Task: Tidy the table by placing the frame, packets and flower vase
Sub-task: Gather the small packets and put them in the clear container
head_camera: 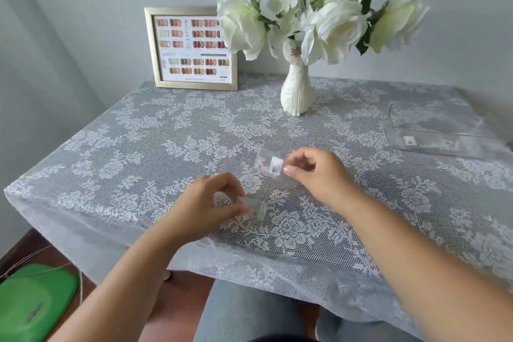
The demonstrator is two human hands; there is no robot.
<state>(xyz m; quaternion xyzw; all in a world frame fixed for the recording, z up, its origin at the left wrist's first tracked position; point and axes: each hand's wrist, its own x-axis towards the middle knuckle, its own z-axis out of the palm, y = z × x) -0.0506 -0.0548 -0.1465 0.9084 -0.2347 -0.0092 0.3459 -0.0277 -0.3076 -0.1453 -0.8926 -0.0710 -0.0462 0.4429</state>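
A gold frame with a colour chart stands upright against the wall at the back left of the table. To its right stands a white vase holding white flowers. My right hand pinches a small clear packet just above the cloth at the table's middle. My left hand grips another small clear packet near the front edge. Larger clear packets lie flat at the right side.
A lace tablecloth covers the table and hangs over the front edge. A green object sits on the floor at the lower left. My knees are under the front edge.
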